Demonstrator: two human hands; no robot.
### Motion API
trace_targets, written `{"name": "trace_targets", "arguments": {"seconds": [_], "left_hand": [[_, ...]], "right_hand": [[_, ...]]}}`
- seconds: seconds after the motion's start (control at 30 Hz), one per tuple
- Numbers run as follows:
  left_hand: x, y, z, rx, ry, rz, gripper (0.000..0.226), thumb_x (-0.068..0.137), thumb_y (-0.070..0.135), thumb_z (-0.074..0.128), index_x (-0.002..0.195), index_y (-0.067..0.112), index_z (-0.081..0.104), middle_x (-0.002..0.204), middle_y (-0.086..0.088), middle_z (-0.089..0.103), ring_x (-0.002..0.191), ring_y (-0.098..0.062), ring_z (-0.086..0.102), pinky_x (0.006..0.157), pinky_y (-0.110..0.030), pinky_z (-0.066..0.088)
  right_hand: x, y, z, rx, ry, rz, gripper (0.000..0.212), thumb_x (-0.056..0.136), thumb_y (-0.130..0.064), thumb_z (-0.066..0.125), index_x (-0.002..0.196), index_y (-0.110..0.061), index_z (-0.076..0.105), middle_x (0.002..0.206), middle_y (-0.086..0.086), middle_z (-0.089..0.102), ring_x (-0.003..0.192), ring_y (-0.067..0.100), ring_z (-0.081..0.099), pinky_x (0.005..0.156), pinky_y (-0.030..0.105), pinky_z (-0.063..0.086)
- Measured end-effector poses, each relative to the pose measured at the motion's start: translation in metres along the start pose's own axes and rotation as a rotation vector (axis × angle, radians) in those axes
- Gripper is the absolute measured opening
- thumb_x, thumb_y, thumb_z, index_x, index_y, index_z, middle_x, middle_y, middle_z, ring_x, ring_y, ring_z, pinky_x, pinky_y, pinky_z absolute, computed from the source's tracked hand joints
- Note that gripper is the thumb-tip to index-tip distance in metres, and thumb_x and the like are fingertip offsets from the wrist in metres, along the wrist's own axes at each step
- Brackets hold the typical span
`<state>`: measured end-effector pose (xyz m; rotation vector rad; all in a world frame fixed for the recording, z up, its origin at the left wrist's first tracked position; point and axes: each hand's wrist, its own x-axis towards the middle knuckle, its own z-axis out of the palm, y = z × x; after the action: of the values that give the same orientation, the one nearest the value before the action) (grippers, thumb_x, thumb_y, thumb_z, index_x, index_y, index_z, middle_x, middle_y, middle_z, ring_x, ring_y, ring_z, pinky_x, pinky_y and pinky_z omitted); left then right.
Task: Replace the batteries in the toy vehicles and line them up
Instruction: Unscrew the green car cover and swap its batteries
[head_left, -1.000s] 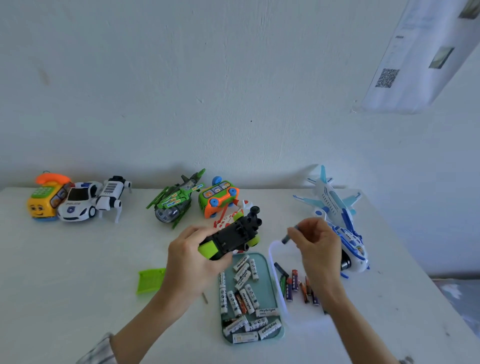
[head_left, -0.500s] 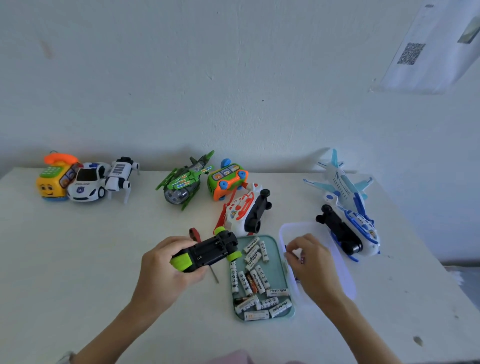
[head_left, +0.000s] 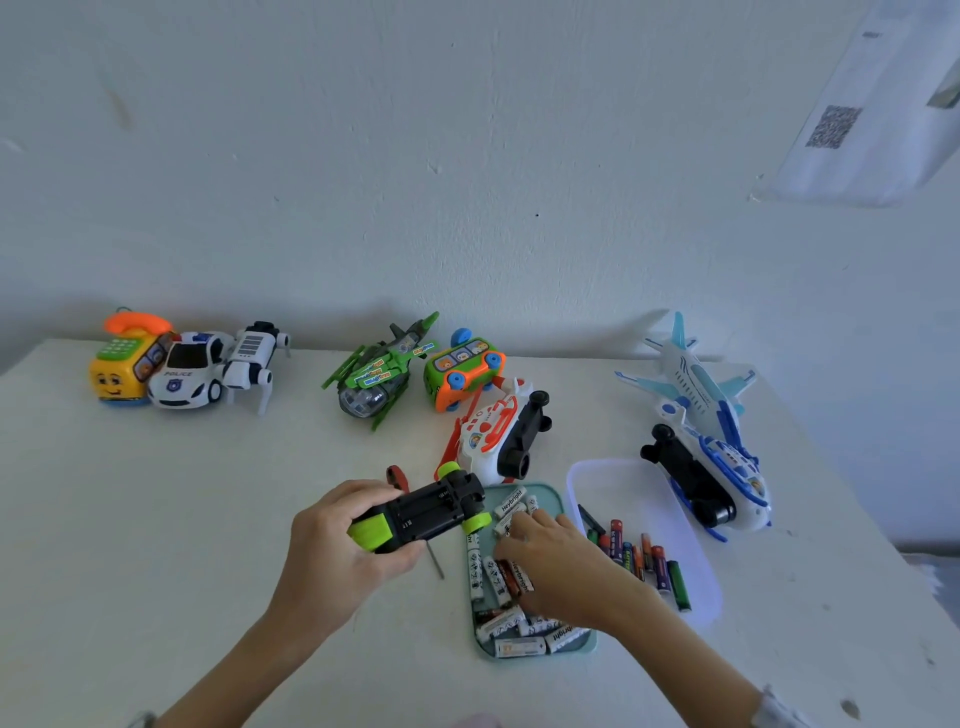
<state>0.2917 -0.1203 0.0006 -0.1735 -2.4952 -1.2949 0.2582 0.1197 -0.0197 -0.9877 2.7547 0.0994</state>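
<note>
My left hand (head_left: 332, 551) grips a green and black toy car (head_left: 421, 514), turned underside up with its battery bay open. My right hand (head_left: 561, 561) reaches into the teal tray (head_left: 551, 492), and its fingertips lie on the white batteries (head_left: 511, 504). Whether it pinches one is hidden. To the right, a clear white tray (head_left: 613, 475) holds several coloured batteries (head_left: 644, 561). Under the car lies a screwdriver (head_left: 395, 475) with a red handle.
A phone car (head_left: 124, 364), a police car (head_left: 189, 374) and a robot dog (head_left: 252, 358) stand along the wall at the back left. A green helicopter (head_left: 379, 374), an orange bus (head_left: 462, 369) and a red-white toy (head_left: 493, 431) sit mid-table. Two planes (head_left: 696, 395) lie at the right.
My right hand held a dark battery, went down over the white tray, then moved left into the teal tray. My left hand lowered the car and kept its hold.
</note>
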Motion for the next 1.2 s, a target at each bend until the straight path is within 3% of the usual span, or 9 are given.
{"name": "trace_targets", "arguments": {"seconds": [0.27,0.37,0.5,0.63,0.73,0.9,1.03,1.2], "left_hand": [[0.003,-0.001,0.004,0.003,-0.015,0.005,0.044,0.051,0.028,0.081,0.092,0.014,0.073,0.093,0.012,0.067,0.088,-0.003,0.063,0.073,-0.004,0.044],[0.006,0.002,0.004,-0.013,-0.019,0.016,0.044,0.050,0.027,0.082,0.092,0.015,0.073,0.093,0.013,0.067,0.087,-0.002,0.063,0.073,-0.005,0.045],[0.011,0.005,0.004,-0.016,-0.014,0.029,0.044,0.050,0.027,0.082,0.092,0.016,0.074,0.094,0.013,0.067,0.088,-0.001,0.063,0.073,-0.005,0.045],[0.016,0.007,0.005,-0.019,-0.019,0.043,0.045,0.051,0.028,0.082,0.093,0.014,0.074,0.095,0.013,0.067,0.088,-0.001,0.063,0.070,-0.008,0.049],[0.020,0.011,0.007,-0.008,-0.023,0.053,0.044,0.050,0.028,0.082,0.092,0.015,0.073,0.093,0.012,0.067,0.087,-0.001,0.062,0.072,-0.004,0.045],[0.024,0.016,0.011,0.018,-0.074,0.052,0.042,0.049,0.027,0.085,0.088,0.017,0.073,0.088,0.013,0.065,0.085,-0.001,0.061,0.072,-0.004,0.044],[0.026,0.019,0.015,0.045,-0.135,0.021,0.042,0.052,0.016,0.091,0.091,0.018,0.074,0.088,0.011,0.065,0.086,-0.002,0.060,0.073,-0.005,0.043],[0.032,0.032,0.015,0.041,-0.230,-0.021,0.038,0.054,0.021,0.088,0.088,0.026,0.072,0.086,0.013,0.065,0.085,-0.001,0.060,0.071,-0.009,0.044]], "right_hand": [[0.011,0.001,0.006,0.025,0.003,-0.001,0.048,0.083,-0.023,0.059,0.128,-0.015,0.047,0.125,0.008,0.045,0.113,0.026,0.042,0.100,0.039,0.036],[0.010,0.007,0.003,0.136,0.036,0.019,0.047,0.075,-0.030,0.065,0.118,-0.016,0.050,0.115,0.001,0.045,0.105,0.018,0.040,0.096,0.032,0.037],[0.002,0.020,-0.017,0.662,0.073,0.166,0.045,0.069,-0.017,0.071,0.109,-0.020,0.052,0.101,-0.008,0.052,0.088,0.007,0.052,0.079,0.018,0.048],[-0.003,0.032,-0.035,1.479,0.226,0.341,0.042,0.072,0.026,0.054,0.103,-0.003,0.055,0.086,0.014,0.063,0.062,0.015,0.061,0.061,0.027,0.053],[-0.005,0.037,-0.044,1.797,0.343,0.464,0.040,0.074,0.032,0.040,0.101,0.007,0.055,0.080,0.021,0.060,0.056,0.019,0.057,0.052,0.025,0.049],[-0.006,0.027,-0.064,1.875,0.488,0.449,0.017,0.085,0.019,0.049,0.096,0.013,0.060,0.073,0.020,0.058,0.059,0.019,0.056,0.057,0.022,0.051],[-0.005,0.003,-0.073,1.497,0.523,0.357,0.015,0.086,0.009,0.058,0.093,-0.001,0.068,0.063,0.007,0.062,0.057,0.016,0.057,0.062,0.024,0.051],[0.001,-0.019,-0.076,1.142,0.552,0.209,0.034,0.079,0.007,0.061,0.096,-0.022,0.055,0.080,0.002,0.064,0.063,0.016,0.056,0.061,0.024,0.051]]}}
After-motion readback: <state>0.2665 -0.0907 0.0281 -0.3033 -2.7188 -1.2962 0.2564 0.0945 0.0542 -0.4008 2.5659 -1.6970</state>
